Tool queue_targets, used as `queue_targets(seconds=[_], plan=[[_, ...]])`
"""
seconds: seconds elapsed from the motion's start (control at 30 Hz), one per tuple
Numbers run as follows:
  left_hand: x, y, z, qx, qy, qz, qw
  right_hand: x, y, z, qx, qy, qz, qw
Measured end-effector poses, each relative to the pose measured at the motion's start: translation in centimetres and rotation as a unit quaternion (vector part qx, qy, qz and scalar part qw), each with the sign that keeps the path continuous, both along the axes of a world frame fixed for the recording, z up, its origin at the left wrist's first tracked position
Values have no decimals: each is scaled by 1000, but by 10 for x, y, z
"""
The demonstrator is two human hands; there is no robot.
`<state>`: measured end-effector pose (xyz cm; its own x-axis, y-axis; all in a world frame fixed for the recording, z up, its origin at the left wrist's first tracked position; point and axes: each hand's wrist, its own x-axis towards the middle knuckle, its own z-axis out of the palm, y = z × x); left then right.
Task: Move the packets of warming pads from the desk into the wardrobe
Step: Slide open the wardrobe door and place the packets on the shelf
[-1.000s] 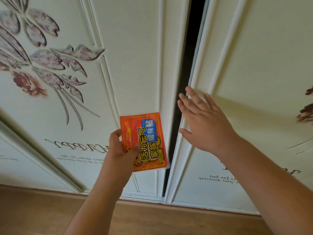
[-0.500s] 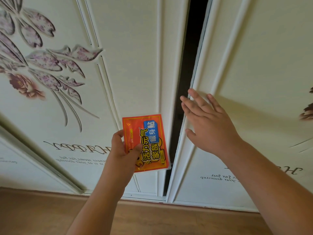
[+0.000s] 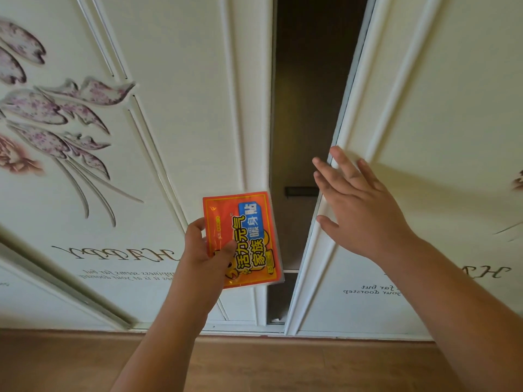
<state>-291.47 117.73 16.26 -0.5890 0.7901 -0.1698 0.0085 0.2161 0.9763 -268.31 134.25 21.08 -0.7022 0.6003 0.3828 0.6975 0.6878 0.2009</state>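
My left hand [image 3: 203,250] pinches an orange warming pad packet [image 3: 249,239] with blue and yellow lettering, thumb on its front, held up before the wardrobe. My right hand [image 3: 359,210] lies flat with straight fingers against the left edge of the cream right sliding door [image 3: 441,137]. Between that door and the left door [image 3: 184,108] a dark gap [image 3: 305,108] shows the wardrobe's brown inside, with a small dark handle-like bar [image 3: 301,191] in it. The packet's right edge overlaps the gap's left side.
The left door carries raised purple flower decoration [image 3: 56,114] and script lettering [image 3: 113,254]. A wooden floor [image 3: 283,363] runs along the bottom below the door track. More lettering sits low on the right door.
The right door has slid to the right under my right hand, widening the dark gap. My left hand keeps the packet in about the same place.
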Motion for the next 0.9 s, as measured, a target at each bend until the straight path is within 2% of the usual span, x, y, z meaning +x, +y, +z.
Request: queue_targets(seconds=[0.5, 0.63, 0.9], plan=[[53, 34, -2, 9, -10, -56, 998, 70, 24, -15, -9, 91, -30, 995], [67, 40, -1, 7, -20, -64, 998, 80, 25, -28, -36, 142, -37, 989], [92, 50, 1, 3, -22, -72, 997, 113, 31, -34, -66, 177, -66, 980]])
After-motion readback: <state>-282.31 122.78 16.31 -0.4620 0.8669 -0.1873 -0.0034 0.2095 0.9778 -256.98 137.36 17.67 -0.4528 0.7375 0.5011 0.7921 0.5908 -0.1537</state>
